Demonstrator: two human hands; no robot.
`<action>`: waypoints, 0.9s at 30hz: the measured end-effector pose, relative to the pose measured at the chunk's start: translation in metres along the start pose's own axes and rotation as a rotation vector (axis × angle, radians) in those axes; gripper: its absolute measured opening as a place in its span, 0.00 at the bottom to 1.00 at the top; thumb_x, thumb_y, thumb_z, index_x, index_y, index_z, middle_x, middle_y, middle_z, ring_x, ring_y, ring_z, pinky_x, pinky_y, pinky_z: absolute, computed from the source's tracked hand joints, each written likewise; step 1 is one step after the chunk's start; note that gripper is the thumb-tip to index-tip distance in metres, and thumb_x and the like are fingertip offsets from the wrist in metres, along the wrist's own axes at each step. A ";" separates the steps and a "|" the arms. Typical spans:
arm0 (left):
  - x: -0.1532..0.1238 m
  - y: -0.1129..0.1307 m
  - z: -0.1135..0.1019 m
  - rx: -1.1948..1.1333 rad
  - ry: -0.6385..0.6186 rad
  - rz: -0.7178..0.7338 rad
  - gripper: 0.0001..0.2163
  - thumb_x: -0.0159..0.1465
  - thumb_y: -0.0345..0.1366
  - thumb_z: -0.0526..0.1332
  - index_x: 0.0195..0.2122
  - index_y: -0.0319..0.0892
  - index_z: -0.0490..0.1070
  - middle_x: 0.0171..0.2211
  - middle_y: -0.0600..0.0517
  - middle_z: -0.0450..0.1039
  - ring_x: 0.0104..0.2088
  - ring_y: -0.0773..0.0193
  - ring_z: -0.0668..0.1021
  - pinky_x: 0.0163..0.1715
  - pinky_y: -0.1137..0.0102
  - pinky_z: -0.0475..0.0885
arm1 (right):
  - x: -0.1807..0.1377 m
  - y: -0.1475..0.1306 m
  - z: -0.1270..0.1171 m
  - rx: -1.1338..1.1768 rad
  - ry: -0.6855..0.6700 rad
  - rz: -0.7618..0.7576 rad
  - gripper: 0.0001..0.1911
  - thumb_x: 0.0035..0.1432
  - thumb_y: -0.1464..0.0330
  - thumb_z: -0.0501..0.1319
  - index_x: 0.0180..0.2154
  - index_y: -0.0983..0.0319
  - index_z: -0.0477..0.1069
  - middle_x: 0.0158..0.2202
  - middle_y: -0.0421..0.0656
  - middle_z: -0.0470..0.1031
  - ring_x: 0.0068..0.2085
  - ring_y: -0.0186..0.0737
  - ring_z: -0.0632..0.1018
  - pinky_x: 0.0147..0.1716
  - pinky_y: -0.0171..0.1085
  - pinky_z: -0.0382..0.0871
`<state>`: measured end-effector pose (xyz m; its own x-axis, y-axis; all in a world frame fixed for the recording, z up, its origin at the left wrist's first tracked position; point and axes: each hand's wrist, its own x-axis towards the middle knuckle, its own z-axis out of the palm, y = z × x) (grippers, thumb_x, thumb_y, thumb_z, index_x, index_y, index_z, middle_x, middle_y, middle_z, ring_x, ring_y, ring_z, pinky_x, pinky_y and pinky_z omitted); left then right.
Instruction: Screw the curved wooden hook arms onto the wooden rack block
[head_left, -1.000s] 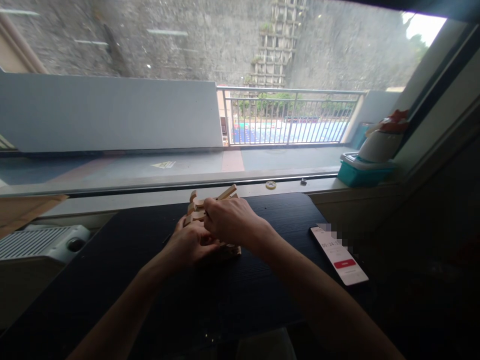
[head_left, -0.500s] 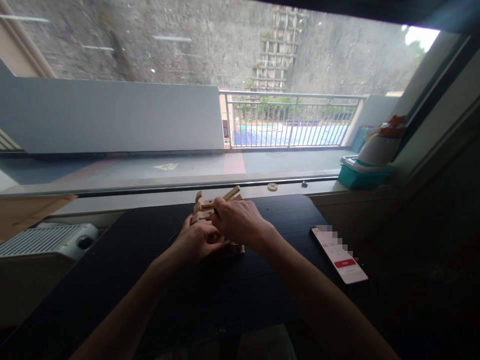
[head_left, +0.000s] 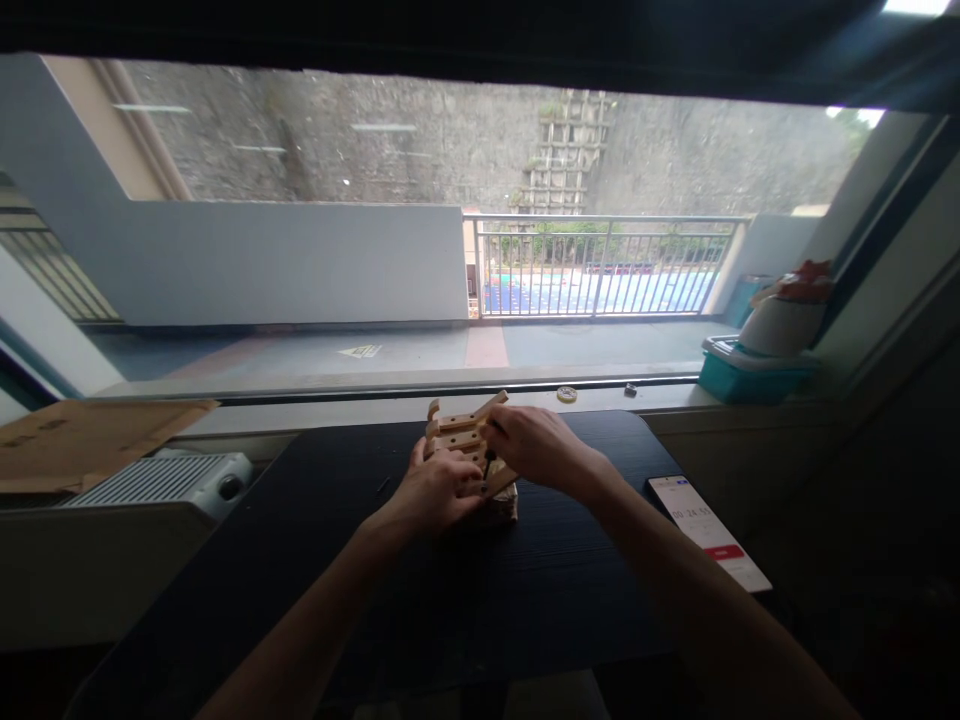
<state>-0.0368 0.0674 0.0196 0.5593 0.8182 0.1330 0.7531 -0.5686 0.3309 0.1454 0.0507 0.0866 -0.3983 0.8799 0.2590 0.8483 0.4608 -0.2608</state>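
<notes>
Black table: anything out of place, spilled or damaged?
One minor oddity: a small dark piece lies loose on the black table, left of the wooden assembly and apart from it; too small to identify. No spill or breakage shows, though the left hand and right hand hide part of the wooden assembly.

Left hand [head_left: 439, 487] around a slatted wooden piece [head_left: 454, 422], right hand [head_left: 546, 445] gripping a thin dark tool [head_left: 489, 462]
The tool points down at the near slats; on the black table [head_left: 577, 590] a lit phone [head_left: 701, 525] lies to the right, a yellowish ring [head_left: 567, 395] sits on the windowsill [head_left: 360, 411] near a teal box [head_left: 754, 378], and brown cardboard [head_left: 97, 440] shows by a white heater [head_left: 169, 485] at left
</notes>
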 end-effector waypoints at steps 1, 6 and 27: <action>0.000 -0.001 0.001 -0.006 -0.019 -0.001 0.07 0.57 0.41 0.61 0.35 0.51 0.77 0.40 0.53 0.78 0.52 0.50 0.72 0.60 0.40 0.39 | -0.008 0.005 -0.003 0.049 0.068 0.021 0.16 0.66 0.64 0.47 0.36 0.62 0.70 0.30 0.43 0.76 0.29 0.37 0.74 0.27 0.34 0.58; -0.003 -0.004 0.006 -0.016 -0.026 -0.027 0.09 0.60 0.43 0.59 0.39 0.52 0.77 0.46 0.54 0.78 0.53 0.52 0.72 0.61 0.42 0.40 | -0.078 0.053 0.011 0.317 0.397 0.288 0.15 0.64 0.61 0.50 0.42 0.62 0.71 0.33 0.44 0.76 0.32 0.38 0.75 0.31 0.36 0.65; 0.008 -0.063 0.037 0.207 0.027 -0.092 0.22 0.51 0.62 0.58 0.38 0.56 0.78 0.40 0.64 0.79 0.49 0.59 0.74 0.57 0.59 0.58 | -0.219 0.144 0.110 -0.160 0.619 0.500 0.18 0.60 0.60 0.57 0.49 0.61 0.67 0.51 0.53 0.70 0.52 0.52 0.71 0.49 0.51 0.65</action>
<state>-0.0667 0.1069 -0.0352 0.4775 0.8679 0.1368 0.8571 -0.4944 0.1449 0.3168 -0.0632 -0.1103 0.2660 0.7323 0.6269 0.9334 -0.0331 -0.3573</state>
